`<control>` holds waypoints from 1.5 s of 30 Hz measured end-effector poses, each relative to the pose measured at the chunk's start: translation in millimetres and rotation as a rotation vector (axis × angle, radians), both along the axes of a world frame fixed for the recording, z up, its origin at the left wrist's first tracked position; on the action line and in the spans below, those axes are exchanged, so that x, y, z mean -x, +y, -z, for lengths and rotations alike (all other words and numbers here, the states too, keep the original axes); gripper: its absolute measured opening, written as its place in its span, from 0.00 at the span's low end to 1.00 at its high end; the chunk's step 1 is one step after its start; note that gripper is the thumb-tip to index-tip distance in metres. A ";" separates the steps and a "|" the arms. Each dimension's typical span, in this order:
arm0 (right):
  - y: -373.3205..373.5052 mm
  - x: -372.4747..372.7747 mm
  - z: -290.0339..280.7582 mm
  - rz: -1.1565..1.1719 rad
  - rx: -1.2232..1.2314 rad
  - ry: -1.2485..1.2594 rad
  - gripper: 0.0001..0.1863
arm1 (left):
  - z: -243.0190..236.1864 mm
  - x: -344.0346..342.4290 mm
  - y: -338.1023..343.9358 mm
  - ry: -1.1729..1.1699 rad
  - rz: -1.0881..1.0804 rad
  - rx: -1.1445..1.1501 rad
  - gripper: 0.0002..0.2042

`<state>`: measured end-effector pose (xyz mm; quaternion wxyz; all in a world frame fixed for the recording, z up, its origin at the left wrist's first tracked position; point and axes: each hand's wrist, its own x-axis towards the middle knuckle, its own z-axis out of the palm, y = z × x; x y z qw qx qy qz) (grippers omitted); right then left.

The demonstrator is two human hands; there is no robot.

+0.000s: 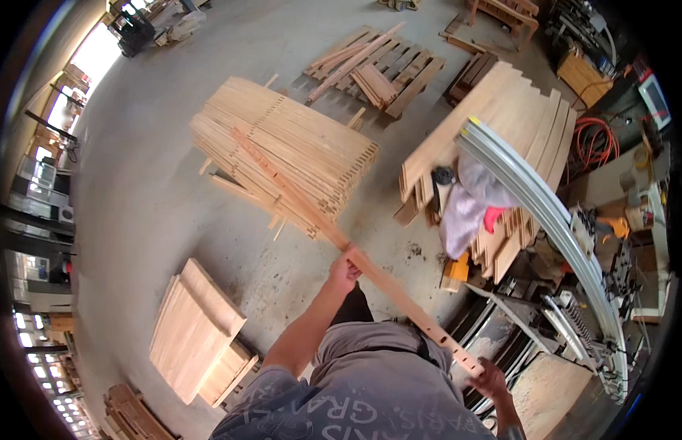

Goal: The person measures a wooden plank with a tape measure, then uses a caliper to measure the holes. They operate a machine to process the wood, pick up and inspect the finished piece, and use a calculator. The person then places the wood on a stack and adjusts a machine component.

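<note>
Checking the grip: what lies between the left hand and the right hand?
In the head view, a long wooden bar spans from the left hand to the right hand.

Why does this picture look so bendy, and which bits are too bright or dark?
Head view: the fisheye lens seems to bow the silver beam, and the corners go black; head view: the bright opening at upper left glares white; head view: a soft shadow lies beside the lower-left board stack, while the long wooden strip looks fairly clear.
</note>
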<state>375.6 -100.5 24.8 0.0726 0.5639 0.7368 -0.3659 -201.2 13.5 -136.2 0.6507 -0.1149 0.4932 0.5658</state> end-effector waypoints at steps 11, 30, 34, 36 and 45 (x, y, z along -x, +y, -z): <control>89.6 253.3 -32.4 0.064 0.146 -0.423 0.23 | 41.4 225.4 106.4 -0.051 -0.116 0.002 0.19; 345.9 571.8 201.6 -0.185 0.113 -0.085 0.24 | -34.6 190.7 -111.1 0.274 -0.240 0.272 0.12; 346.6 557.9 254.1 -0.181 0.120 -0.127 0.23 | -18.6 112.3 -288.4 0.192 -0.438 0.850 0.19; 349.0 567.6 259.4 -0.143 0.234 -0.074 0.22 | -24.0 67.4 -375.8 0.079 -0.455 0.866 0.16; 376.8 663.0 164.6 -0.148 0.216 0.196 0.31 | -8.5 73.4 -295.2 0.603 0.437 0.706 0.15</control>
